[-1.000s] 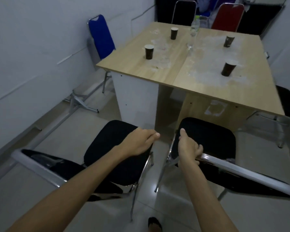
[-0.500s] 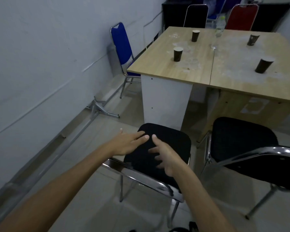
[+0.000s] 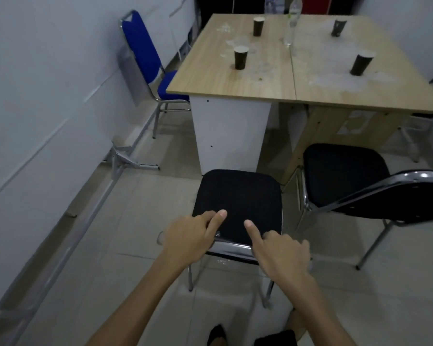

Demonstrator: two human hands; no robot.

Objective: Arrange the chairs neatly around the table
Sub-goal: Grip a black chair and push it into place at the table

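Note:
A black padded chair with a chrome frame stands directly before me, its seat facing the wooden table. My left hand grips the left end of its chrome backrest rail, index finger stretched over the seat. My right hand holds the rail's right end the same way. A second black chair stands to the right, angled, its backrest toward the right edge. A blue chair sits against the left wall beside the table.
Several dark paper cups and a clear plastic bottle stand on the table. A metal bracket lies on the floor along the left wall. Another black chair shows partly at the table's right side. My foot is below.
My right hand left the right chair and both hands came onto the left chair's backrest rail. That chair now stands square to the table, closer to its white panel.

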